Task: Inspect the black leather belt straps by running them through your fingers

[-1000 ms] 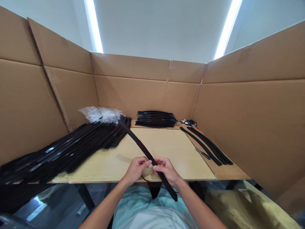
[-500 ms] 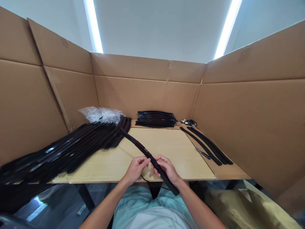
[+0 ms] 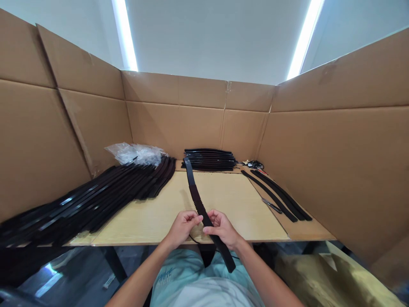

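Observation:
A long, slightly curved black strip (image 3: 198,201) slants over the table's front edge, its far end near the back stack and its near end over my lap. Part of its length looks dark brown, with a row of small notches along one edge. My left hand (image 3: 182,227) is closed, thumb and fingers pinching the strip's left edge. On the other side, my right hand (image 3: 221,228) grips it between thumb and curled fingers. A thin dark cord (image 3: 194,240) hangs below my left hand; where it starts is hidden.
Many similar strips (image 3: 105,196) lie piled on the left, beside clear plastic bags (image 3: 137,153). A neat stack (image 3: 209,160) is at the back. Several strips (image 3: 277,194) and a cutter-like tool (image 3: 272,206) lie right. Cardboard walls (image 3: 198,123) surround the table (image 3: 236,200).
The strip has turned about its length, showing a broader face. Its far end has swung right and away, towards the back stack. My right thumb now lies across the strip.

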Demonstrator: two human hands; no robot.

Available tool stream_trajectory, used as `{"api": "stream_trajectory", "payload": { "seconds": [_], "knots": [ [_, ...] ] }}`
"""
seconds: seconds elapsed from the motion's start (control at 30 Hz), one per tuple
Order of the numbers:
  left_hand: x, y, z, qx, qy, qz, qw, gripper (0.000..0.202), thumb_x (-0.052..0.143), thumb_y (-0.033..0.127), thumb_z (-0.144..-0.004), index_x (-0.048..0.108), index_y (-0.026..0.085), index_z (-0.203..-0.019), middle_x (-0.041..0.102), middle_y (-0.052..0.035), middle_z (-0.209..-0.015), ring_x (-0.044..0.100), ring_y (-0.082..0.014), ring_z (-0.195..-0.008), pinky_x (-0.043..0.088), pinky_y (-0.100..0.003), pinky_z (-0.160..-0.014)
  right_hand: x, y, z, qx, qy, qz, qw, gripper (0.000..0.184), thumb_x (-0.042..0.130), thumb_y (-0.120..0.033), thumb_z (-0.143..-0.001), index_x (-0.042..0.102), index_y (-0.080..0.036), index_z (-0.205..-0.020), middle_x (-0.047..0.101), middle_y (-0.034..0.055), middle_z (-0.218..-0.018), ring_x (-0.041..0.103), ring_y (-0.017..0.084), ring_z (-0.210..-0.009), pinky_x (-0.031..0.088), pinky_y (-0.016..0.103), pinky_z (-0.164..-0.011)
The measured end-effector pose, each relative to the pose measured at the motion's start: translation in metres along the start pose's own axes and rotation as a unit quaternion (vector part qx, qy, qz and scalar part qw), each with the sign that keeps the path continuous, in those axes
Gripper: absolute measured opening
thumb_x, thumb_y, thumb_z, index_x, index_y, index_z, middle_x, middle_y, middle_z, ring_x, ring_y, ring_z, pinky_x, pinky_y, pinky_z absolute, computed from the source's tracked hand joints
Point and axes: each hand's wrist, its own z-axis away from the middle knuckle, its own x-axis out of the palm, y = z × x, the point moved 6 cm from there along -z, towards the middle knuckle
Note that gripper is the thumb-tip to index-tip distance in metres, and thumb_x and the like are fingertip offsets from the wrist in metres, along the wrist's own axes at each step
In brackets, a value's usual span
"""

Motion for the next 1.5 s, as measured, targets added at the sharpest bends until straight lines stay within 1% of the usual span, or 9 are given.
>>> {"api": "stream_trajectory", "payload": {
  "seconds": [0.13,0.23,0.43,0.67,0.83,0.97,1.17,1.37,1.5],
  "knots": [
    [0.003,0.004,0.001,-0.001,-0.017,0.017,1.000,0.038,0.063,0.046,-0.073,0.062,0.014,-0.053,0.053,0.0012,-0.050,0.042,-0.0115,-0.052,0.032,-0.023,-0.053,0.005,0.000,0.002,0.035,-0.023,-0.033,0.999,0.041,0.080,-0.032,-0.061,0.045,-0.020,-0.078,0.069,-0.0003,-0.075,0.061,0.011,-0.048,0.043,0.018,-0.041],
    [0.002,0.005,0.001,-0.002,-0.012,0.028,1.000,0.037,0.062,0.046,-0.073,0.062,0.014,-0.054,0.049,0.0025,-0.047,0.041,-0.0116,-0.050,0.030,-0.023,-0.050,0.004,-0.001,0.002,0.039,-0.010,-0.058,0.998,0.035,0.072,-0.041,-0.070,0.046,-0.020,-0.077,0.068,0.0008,-0.071,0.060,0.011,-0.049,0.042,0.018,-0.042],
    [0.000,0.001,-0.002,0.022,0.005,0.026,0.999,0.035,0.063,0.045,-0.073,0.062,0.014,-0.058,0.053,0.0014,-0.054,0.043,-0.0122,-0.055,0.033,-0.023,-0.054,0.001,-0.004,0.001,0.007,0.023,-0.075,0.997,0.031,0.080,-0.029,-0.062,0.058,-0.017,-0.081,0.065,-0.0001,-0.073,0.056,0.009,-0.057,0.044,0.018,-0.050],
    [0.006,-0.002,0.000,0.009,-0.047,0.073,0.996,0.032,0.067,0.045,-0.070,0.067,0.012,-0.071,0.062,-0.0021,-0.063,0.052,-0.0155,-0.061,0.040,-0.026,-0.061,0.002,0.001,0.001,0.017,0.004,-0.062,0.998,0.054,0.082,-0.022,-0.059,0.060,-0.022,-0.108,0.062,-0.0005,-0.083,0.051,0.008,-0.058,0.044,0.019,-0.046],
    [0.005,-0.012,-0.002,-0.008,-0.016,0.074,0.997,0.033,0.068,0.045,-0.070,0.067,0.012,-0.072,0.065,-0.0036,-0.066,0.056,-0.0167,-0.062,0.043,-0.026,-0.060,0.006,-0.003,0.002,0.003,-0.004,-0.013,1.000,0.032,0.080,-0.027,-0.062,0.067,-0.017,-0.089,0.063,-0.0008,-0.076,0.048,0.006,-0.051,0.044,0.018,-0.046],
    [0.007,-0.015,-0.003,-0.006,-0.026,0.112,0.993,0.030,0.069,0.040,-0.071,0.064,0.012,-0.081,0.065,-0.0032,-0.071,0.056,-0.0151,-0.061,0.044,-0.026,-0.061,0.002,-0.004,0.002,-0.011,0.041,-0.011,0.999,0.032,0.083,-0.025,-0.057,0.064,-0.017,-0.081,0.060,-0.0038,-0.066,0.049,0.007,-0.052,0.046,0.018,-0.046],
    [0.005,-0.010,-0.001,-0.015,-0.037,0.080,0.996,0.030,0.069,0.041,-0.071,0.062,0.011,-0.071,0.054,0.0020,-0.055,0.045,-0.0099,-0.050,0.033,-0.021,-0.050,-0.001,-0.002,0.003,-0.005,0.058,-0.023,0.998,0.038,0.085,-0.024,-0.051,0.058,-0.018,-0.076,0.061,-0.0046,-0.068,0.055,0.009,-0.054,0.050,0.020,-0.049],
    [0.007,-0.001,0.004,-0.023,-0.062,0.074,0.995,0.032,0.068,0.043,-0.072,0.062,0.012,-0.071,0.049,0.0040,-0.051,0.036,-0.0076,-0.046,0.023,-0.021,-0.047,0.005,0.002,0.001,0.035,0.027,-0.005,0.999,0.039,0.068,-0.050,-0.071,0.060,-0.014,-0.082,0.064,0.0006,-0.061,0.057,0.010,-0.043,0.041,0.018,-0.037],
    [0.007,0.001,0.004,-0.021,-0.059,0.067,0.996,0.033,0.069,0.043,-0.070,0.061,0.012,-0.066,0.046,0.0045,-0.050,0.033,-0.0074,-0.046,0.020,-0.021,-0.046,0.011,-0.003,0.001,0.036,0.004,0.034,0.999,0.043,0.065,-0.054,-0.072,0.064,-0.011,-0.080,0.063,0.0018,-0.057,0.058,0.012,-0.044,0.045,0.022,-0.043]
  ]
}}
